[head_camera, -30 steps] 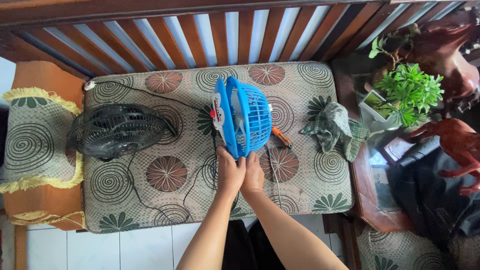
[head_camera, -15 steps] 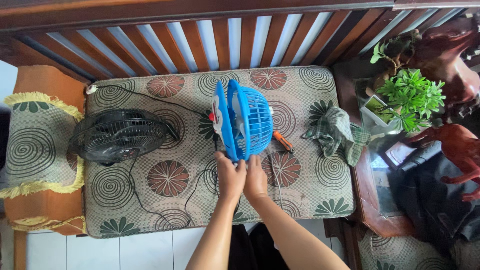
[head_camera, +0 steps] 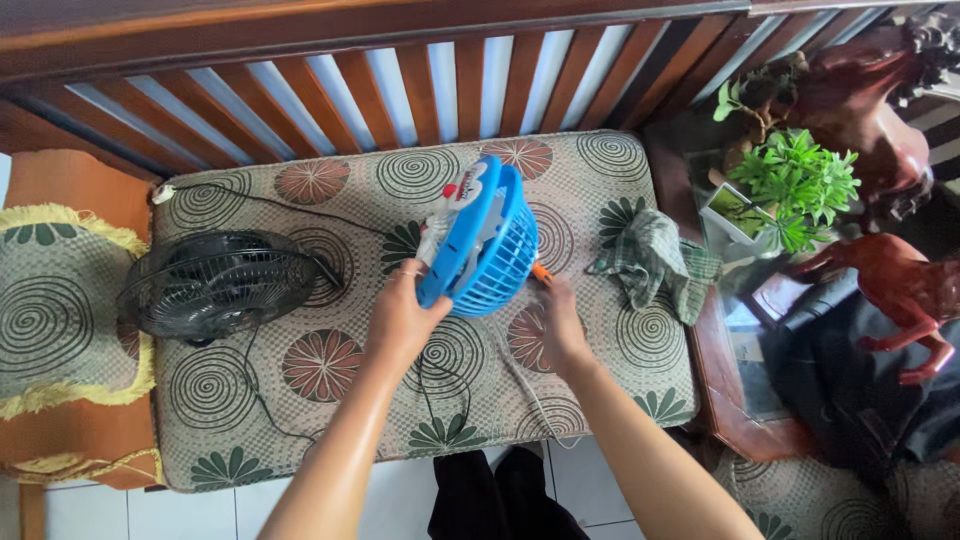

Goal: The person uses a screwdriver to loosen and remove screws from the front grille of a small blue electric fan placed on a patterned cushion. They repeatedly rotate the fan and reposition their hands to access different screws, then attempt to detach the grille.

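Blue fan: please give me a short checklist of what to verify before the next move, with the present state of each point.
1. Left hand holds the blue fan at its rim: ok.
2. Fan is tilted on edge above the patterned cushion, not lying flat: ok.
3. Right hand reaches the orange-handled tool beside the fan: ok for touching; a firm grip, cannot tell.
4. Black fan lies apart on the left, not in the way: ok.
5. Black cable runs across the cushion near the work: not ok, it may snag.
6. Green cloth lies apart from the right hand: ok.
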